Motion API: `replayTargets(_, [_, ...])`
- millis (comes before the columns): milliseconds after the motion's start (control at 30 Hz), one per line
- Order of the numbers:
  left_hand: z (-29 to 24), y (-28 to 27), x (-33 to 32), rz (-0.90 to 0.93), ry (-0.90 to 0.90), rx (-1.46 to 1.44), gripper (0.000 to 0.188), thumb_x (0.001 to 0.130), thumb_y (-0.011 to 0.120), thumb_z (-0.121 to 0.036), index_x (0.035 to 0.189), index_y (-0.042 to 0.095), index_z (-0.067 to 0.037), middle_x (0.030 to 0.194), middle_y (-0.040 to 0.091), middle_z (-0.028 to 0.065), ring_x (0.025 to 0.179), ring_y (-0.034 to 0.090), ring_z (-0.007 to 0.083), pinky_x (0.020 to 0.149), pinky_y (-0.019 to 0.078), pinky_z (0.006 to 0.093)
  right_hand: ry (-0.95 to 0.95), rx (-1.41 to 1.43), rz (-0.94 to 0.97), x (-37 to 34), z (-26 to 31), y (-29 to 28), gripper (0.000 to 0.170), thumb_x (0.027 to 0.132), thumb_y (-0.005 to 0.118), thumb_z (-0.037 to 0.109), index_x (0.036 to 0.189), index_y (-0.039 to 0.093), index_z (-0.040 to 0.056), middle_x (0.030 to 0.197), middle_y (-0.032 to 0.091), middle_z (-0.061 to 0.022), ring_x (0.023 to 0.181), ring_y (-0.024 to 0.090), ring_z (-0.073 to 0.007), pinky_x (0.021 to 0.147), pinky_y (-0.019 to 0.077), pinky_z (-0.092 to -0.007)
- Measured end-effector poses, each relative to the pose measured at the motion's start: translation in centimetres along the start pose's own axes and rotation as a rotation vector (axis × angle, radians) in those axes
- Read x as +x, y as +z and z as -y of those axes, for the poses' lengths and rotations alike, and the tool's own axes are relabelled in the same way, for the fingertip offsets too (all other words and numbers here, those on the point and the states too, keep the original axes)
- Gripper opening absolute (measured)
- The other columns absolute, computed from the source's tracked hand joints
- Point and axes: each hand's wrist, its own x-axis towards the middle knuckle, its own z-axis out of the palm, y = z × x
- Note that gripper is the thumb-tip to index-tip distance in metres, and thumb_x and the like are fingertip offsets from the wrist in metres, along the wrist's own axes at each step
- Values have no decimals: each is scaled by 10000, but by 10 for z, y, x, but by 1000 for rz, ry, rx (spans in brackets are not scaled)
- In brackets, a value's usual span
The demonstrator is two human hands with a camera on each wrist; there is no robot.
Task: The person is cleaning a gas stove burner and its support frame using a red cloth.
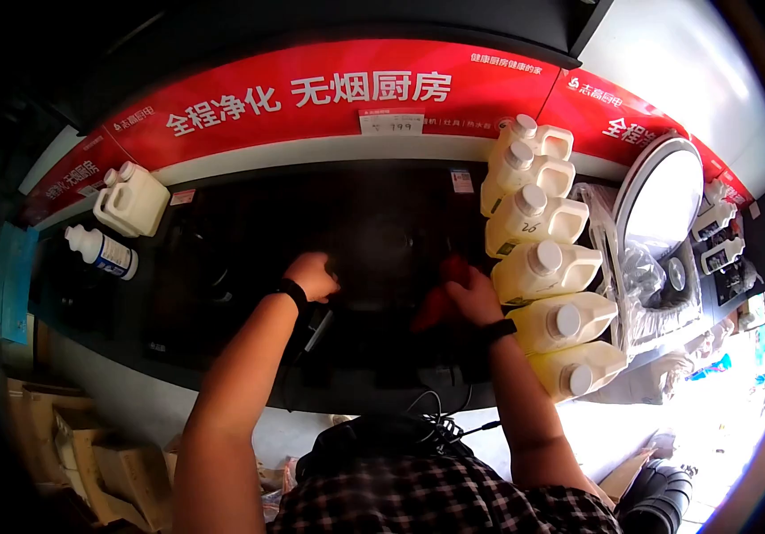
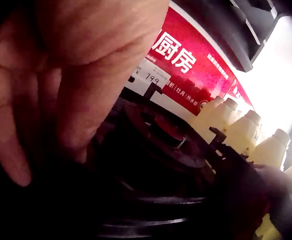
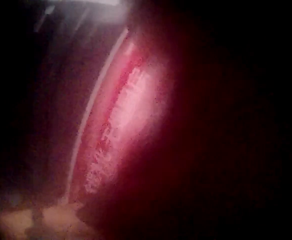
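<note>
In the head view, a red cloth (image 1: 436, 301) lies under and beside my right hand (image 1: 474, 295), which grips it over the dark stove top (image 1: 249, 231). My left hand (image 1: 313, 278) is a short way to the left, over the same dark surface. The left wrist view shows the fingers of my left hand (image 2: 76, 100) pointing down, loosely bent, beside a round black burner (image 2: 161, 135) with pan support prongs (image 2: 218, 137). Below the fingertips it is too dark to see. The right wrist view is dark and blurred.
A row of several jugs of pale yellow liquid (image 1: 534, 218) stands right of the stove. Farther right are a round white-faced object (image 1: 663, 191) and plastic wrapping (image 1: 645, 276). At left, white jugs (image 1: 133, 200) stand near a lying white bottle (image 1: 102, 252). A red banner (image 1: 311, 98) runs behind.
</note>
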Motion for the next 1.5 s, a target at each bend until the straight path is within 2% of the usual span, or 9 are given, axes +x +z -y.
replayTargets(67, [4,-3,-3,-45,38,5,410,736,693,-13,1121,552,10,939,632,97,824,646,221,622,577,340,-48,13,-33,-7,15,-1,456,777,620,306,1157,603,53,1069,633,-222,1055,577,-371,917,460,-418])
replayTargets(267, [11,-35,-46,-174,164,-94,435,754,665,5,1172,546,-14,991,644,79,849,644,192,640,556,314,-318,-66,-88,-20,76,-11,398,774,709,208,1105,605,11,1014,654,-171,938,638,-284,822,492,-352])
replayTargets(767, [113,-122,-76,-309,0,-18,199,719,614,19,917,627,9,820,660,115,731,665,238,579,552,335,-172,52,374,3,137,104,345,872,562,323,1161,599,139,1048,647,-176,973,611,-367,843,488,-423])
replayTargets(967, [145,-127,-66,-522,168,151,145,734,588,-22,872,604,21,786,659,125,694,659,263,600,519,366,-180,-8,465,6,137,124,368,869,569,323,1189,591,142,1052,641,-195,972,606,-374,840,485,-427])
replayTargets(1167, [128,-136,-78,-404,40,85,214,748,592,-58,949,633,2,807,665,146,705,654,297,611,508,372,-174,-150,370,-3,157,89,384,828,664,325,1091,628,49,963,680,-164,886,649,-331,793,501,-364])
replayTargets(1300, [108,-139,-102,-521,153,540,318,757,664,-150,1054,633,-38,928,657,151,856,631,317,735,510,410,-220,73,270,-24,157,32,312,830,688,230,1060,625,28,920,686,-136,846,662,-266,782,504,-337])
replayTargets(1333, [90,-141,-109,-493,43,718,467,779,706,-217,1216,592,-99,1030,657,129,962,616,301,828,499,405,-167,142,250,-29,157,16,299,834,689,205,1060,620,23,921,687,-123,848,660,-236,782,503,-327])
replayTargets(1400, [33,-131,-132,-660,324,799,491,775,713,-219,1232,572,-106,1063,650,111,990,609,291,827,497,397,-112,241,181,-34,142,-2,291,835,687,181,1070,619,23,928,685,-106,855,654,-188,780,502,-309])
replayTargets(1500, [-56,-94,-136,-417,714,331,628,748,743,-195,1320,492,-127,1144,615,152,1067,578,320,892,472,371,-123,302,77,-40,120,-15,302,835,676,170,1095,621,26,946,678,-91,857,642,-142,772,502,-289])
